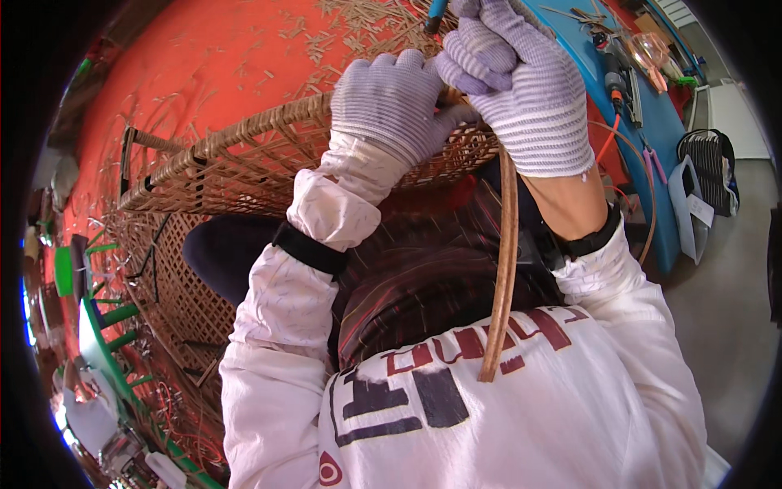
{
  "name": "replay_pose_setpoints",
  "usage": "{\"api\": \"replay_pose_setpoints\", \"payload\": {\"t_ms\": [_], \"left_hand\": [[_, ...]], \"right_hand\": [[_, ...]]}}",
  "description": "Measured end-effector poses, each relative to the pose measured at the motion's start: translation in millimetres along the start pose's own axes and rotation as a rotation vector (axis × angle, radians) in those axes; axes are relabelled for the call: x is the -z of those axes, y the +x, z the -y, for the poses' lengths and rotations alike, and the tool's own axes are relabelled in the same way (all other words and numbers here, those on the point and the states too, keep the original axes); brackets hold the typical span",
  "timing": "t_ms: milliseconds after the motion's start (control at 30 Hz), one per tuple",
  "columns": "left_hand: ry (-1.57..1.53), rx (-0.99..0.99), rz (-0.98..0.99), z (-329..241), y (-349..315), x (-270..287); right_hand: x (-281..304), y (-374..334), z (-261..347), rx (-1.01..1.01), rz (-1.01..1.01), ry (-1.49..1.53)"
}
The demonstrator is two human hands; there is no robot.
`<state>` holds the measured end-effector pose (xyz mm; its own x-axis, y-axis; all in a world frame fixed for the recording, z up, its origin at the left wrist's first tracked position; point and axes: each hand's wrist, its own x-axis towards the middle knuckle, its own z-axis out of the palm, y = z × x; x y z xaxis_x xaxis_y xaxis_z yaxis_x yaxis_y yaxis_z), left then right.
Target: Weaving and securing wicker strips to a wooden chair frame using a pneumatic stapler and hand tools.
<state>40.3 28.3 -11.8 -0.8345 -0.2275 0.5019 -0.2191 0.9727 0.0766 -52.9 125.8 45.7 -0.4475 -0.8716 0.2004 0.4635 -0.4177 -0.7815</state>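
Note:
Both my hands wear grey-and-white striped knit gloves. My left hand (389, 106) is closed over the edge of a brown woven rattan piece (244, 159), with its fingertips curled over the far side. Close beside it, my right hand (525, 85) is closed with the fingers curled in; whatever it grips is hidden. A flat brown rattan strip (507, 253) comes out from beneath my hands and hangs down over my shirt. Just past the right fingers, part of a blue tool handle (437, 11) shows at the top edge.
More open rattan weave (183, 285) spreads at left. Cut strip scraps litter the red floor (220, 49). At right, a blue bench (664, 196) carries a power tool (612, 85) with an orange cord. A green-edged stand (110, 359) is at lower left.

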Motion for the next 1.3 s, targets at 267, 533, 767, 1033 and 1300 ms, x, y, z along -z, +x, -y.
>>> {"api": "replay_pose_setpoints", "payload": {"t_ms": [267, 533, 767, 1033, 1300], "left_hand": [[-0.014, -0.035, 0.003, 17.8, 13.3, 0.6], [-0.072, 0.002, 0.031, 41.6, 30.3, -5.6], [-0.175, 0.066, 0.073, 63.8, 45.9, 7.6], [-0.135, 0.118, 0.1, 78.3, 46.0, 7.8], [-0.05, 0.158, 0.15, 88.1, 43.6, 15.1]], "right_hand": [[-0.7, 16.2, 5.1, 0.041, -0.07, -0.162], [63.9, -37.4, 28.0, 0.506, -0.351, -0.999], [152.1, -92.1, -149.8, -0.617, -0.478, -0.404], [181.6, -58.3, -270.4, -0.619, -0.353, -1.039], [150.0, -56.5, -263.7, -0.641, -0.352, -0.763]]}}
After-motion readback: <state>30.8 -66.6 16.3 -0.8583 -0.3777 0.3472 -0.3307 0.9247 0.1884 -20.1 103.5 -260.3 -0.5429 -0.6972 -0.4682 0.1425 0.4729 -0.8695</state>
